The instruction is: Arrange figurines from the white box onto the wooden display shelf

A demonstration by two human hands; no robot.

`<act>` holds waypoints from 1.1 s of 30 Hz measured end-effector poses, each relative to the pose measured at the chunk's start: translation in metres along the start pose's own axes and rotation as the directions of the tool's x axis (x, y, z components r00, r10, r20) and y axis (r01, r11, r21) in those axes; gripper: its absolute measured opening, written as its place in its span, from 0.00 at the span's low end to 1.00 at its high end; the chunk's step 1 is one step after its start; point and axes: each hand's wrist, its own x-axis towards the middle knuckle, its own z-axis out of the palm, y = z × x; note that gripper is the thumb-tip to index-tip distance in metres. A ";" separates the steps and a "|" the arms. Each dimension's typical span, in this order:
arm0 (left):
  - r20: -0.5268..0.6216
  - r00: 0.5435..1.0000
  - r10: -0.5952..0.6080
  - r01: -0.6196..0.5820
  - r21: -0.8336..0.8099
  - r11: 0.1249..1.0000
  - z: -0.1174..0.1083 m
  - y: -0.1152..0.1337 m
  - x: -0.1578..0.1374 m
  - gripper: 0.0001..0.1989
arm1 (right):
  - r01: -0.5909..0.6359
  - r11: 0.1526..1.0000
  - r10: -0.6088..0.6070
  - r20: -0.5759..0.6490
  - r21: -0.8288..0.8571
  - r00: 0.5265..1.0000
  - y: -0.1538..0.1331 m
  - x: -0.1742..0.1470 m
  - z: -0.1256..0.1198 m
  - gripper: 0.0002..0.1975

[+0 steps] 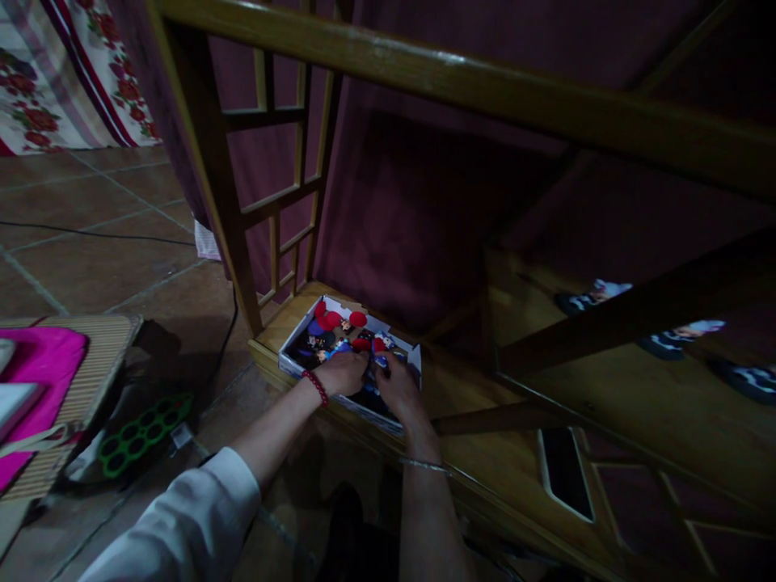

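Observation:
A shallow white cardboard box (292, 368) stands on the lower wooden shelf and holds several small toy figurines (328, 320) in red, blue, white and black. Both of my hands reach into it from the front. My left hand (343, 373), with a red bead bracelet at the wrist, is curled down among the figurines, and whatever its fingers hold is hidden. Close beside it, my right hand (397, 386) has thumb and fingers pinched at a small blue-and-white figurine (381, 360). A thin silver bangle circles the right wrist.
A wooden lattice frame (248, 210) rises behind the box, with a top rail (424, 61) across the view. More figurines (606, 293) stand on the right-hand shelf. A phone-like dark panel (567, 473) lies nearer. At left are a woven table (115, 356) and a green holed rack (145, 432).

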 end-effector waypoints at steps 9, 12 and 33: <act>-0.017 0.999 0.047 -0.046 0.039 0.998 -0.004 0.008 -0.005 0.19 | 0.016 0.998 -0.015 -0.020 0.058 1.000 0.007 0.003 0.004 0.13; -0.019 0.998 0.060 -0.060 0.018 0.998 -0.005 0.009 -0.005 0.19 | 0.032 0.994 -0.024 -0.080 0.104 0.997 0.007 0.001 0.004 0.13; -0.231 0.973 -0.023 -0.088 -0.458 0.884 0.001 0.014 -0.001 0.21 | -0.047 0.955 0.102 -0.176 0.294 0.979 0.010 -0.001 -0.012 0.19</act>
